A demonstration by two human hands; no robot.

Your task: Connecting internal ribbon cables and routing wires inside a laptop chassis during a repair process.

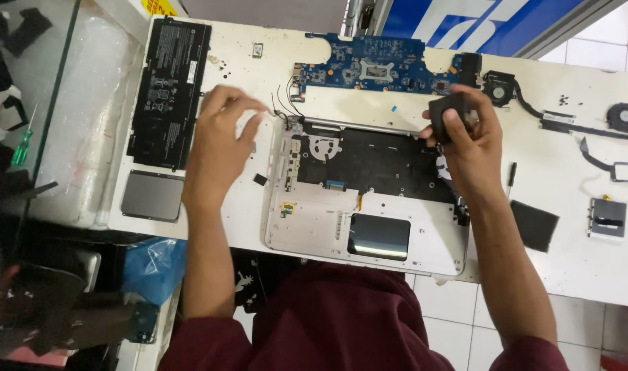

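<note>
An opened silver laptop base (314, 220) lies on the white table (575, 268) in front of me, its black inner panel (375, 161) exposed. My left hand (218, 141) hovers at the base's upper left corner, fingertips pinched at thin black wires (283, 103). My right hand (468, 141) is at the upper right corner, closed around a small black boxy part (446, 110). A blue motherboard (375, 65) lies just beyond the base.
A flat black battery (168, 89) and a grey trackpad (152, 196) lie left. To the right are a fan with heat pipe (533, 103), a screwdriver (511, 175), a black pad (533, 225) and a small drive (608, 218). A green screwdriver (22, 144) rests far left.
</note>
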